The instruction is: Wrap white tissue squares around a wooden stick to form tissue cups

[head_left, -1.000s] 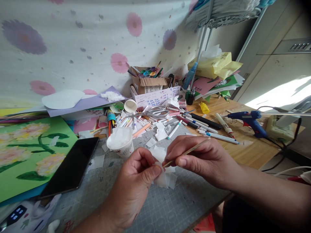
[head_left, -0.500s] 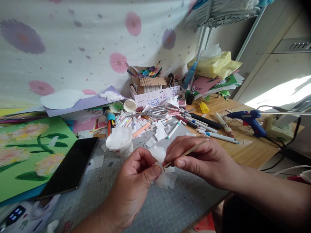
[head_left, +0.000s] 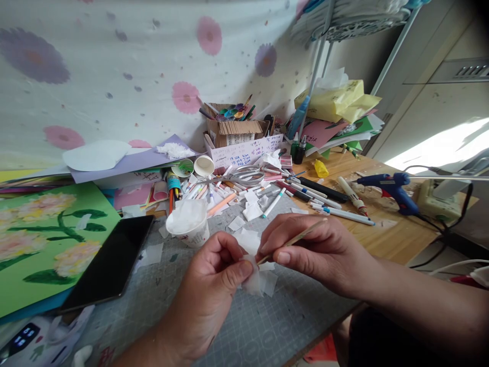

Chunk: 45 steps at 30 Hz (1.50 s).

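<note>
My left hand [head_left: 214,285] pinches a small white tissue paper piece [head_left: 256,279] between thumb and fingers above the grey cutting mat [head_left: 244,326]. My right hand [head_left: 317,252] grips a thin wooden stick [head_left: 294,239], its tip pressed into the tissue held by the left hand. Both hands meet at the middle of the view. A white paper cup [head_left: 189,227] stuffed with tissue stands just beyond the left hand. Small white paper squares [head_left: 248,209] lie scattered on the mat behind the hands.
A black phone [head_left: 110,262] lies left on the mat beside a green flower painting [head_left: 46,239]. Pens and markers [head_left: 305,196] clutter the back. A blue glue gun [head_left: 389,188] rests at right on the wooden table [head_left: 385,237]. A cardboard box [head_left: 233,130] stands by the flowered wall.
</note>
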### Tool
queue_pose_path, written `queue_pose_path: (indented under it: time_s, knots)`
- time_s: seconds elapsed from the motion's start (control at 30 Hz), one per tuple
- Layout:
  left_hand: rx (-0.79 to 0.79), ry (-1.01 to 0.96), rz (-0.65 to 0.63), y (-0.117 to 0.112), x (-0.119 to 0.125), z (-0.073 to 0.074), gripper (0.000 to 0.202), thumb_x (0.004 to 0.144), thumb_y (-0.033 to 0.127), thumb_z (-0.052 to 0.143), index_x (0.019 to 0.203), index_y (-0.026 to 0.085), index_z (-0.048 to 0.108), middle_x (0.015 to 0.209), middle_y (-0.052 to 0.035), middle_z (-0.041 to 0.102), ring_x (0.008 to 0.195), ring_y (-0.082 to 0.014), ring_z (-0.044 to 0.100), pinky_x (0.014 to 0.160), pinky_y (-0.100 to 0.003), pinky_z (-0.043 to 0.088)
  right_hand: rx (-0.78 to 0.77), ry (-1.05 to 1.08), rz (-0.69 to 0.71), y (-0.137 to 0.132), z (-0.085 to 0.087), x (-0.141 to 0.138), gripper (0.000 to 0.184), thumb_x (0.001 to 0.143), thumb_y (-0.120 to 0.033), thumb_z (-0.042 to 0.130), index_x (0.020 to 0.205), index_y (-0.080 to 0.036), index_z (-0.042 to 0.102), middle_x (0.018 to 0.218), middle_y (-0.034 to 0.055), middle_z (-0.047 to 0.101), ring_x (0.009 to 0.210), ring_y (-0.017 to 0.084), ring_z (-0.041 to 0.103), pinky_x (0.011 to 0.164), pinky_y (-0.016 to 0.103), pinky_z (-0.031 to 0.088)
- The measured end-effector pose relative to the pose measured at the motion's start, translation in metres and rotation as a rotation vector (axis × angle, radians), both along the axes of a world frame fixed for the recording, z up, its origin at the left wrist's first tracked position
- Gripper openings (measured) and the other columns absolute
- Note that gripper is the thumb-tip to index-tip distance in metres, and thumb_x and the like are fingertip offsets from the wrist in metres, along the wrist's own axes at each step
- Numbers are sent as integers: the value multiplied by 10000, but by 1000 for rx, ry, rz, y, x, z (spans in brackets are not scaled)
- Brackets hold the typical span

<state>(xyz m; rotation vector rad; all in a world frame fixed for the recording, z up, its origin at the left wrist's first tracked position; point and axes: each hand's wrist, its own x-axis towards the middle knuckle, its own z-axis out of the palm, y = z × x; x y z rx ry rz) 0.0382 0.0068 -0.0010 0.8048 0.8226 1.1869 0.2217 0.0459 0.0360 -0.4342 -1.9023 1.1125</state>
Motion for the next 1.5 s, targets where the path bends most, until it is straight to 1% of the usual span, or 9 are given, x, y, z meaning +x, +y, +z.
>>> queue_pose_path:
  time_s: [0.4, 0.5, 0.6, 0.67, 0.77, 0.97, 1.17, 1.37, 1.5]
  knots:
    - [163, 268, 20, -2, -1, -5, 150, 760, 210, 728, 755, 217, 578, 684, 62, 600, 652, -92, 530, 589, -181, 424, 105, -55, -17, 1, 1, -1, 63, 821, -42, 631, 841, -26, 688, 802, 135, 690, 802, 193, 661, 717, 306, 539]
    - [292, 434, 109, -2, -2, -4, 125, 781, 198, 696, 793, 230, 576, 782, 50, 596, 726, -107, 536, 641, -197, 424, 128, -67, -38, 2, 0, -1, 72, 826, -55, 632, 843, -23, 694, 790, 142, 696, 798, 197, 660, 721, 315, 541]
    - [357, 542, 221, -4, -8, -6, 117, 844, 249, 627, 754, 229, 554, 683, 61, 487, 626, -100, 438, 570, -195, 368, 131, -72, -106, 3, -2, 0, 85, 835, -85, 630, 854, -39, 700, 805, 145, 702, 802, 201, 658, 730, 333, 543]
    - [322, 511, 154, -6, -11, -8, 199, 879, 312, 576, 705, 218, 552, 602, 62, 421, 567, -104, 379, 525, -209, 330, 147, -66, -134, 3, -2, 0, 93, 840, -91, 627, 860, -39, 700, 813, 149, 704, 806, 201, 656, 737, 337, 543]
    - [258, 387, -5, -7, -11, -10, 250, 881, 389, 552, 720, 207, 610, 610, 36, 514, 608, -126, 452, 583, -236, 372, 167, -65, -103, 1, -2, -2, 89, 837, -68, 621, 876, -43, 698, 813, 140, 704, 813, 191, 655, 743, 318, 538]
    - [72, 240, -5, -2, -3, -6, 146, 820, 288, 631, 715, 187, 646, 610, 24, 591, 618, -128, 516, 612, -235, 410, 136, -81, -46, 0, -5, -8, 93, 843, -71, 615, 895, -95, 688, 831, 104, 693, 814, 171, 654, 734, 287, 534]
    - [37, 332, 40, 0, -3, -2, 173, 786, 170, 585, 615, 182, 574, 541, 47, 532, 551, -106, 464, 542, -209, 374, 46, -62, -157, 11, -10, -1, 94, 851, -174, 632, 802, -151, 708, 820, 77, 699, 807, 168, 647, 743, 311, 535]
    - [24, 463, 77, 1, -4, 0, 206, 778, 204, 559, 576, 192, 517, 526, 50, 509, 533, -113, 430, 529, -219, 361, -317, 29, -323, 38, -15, 20, 220, 785, -349, 697, 735, -136, 682, 776, 52, 667, 661, 128, 624, 612, 263, 537]
    - [5, 663, 102, 5, -3, 1, 173, 748, 201, 558, 579, 197, 523, 490, 58, 491, 489, -114, 394, 481, -219, 310, -359, -27, -357, 41, -14, 28, 250, 767, -371, 704, 740, -125, 672, 746, 52, 668, 651, 129, 633, 616, 260, 539]
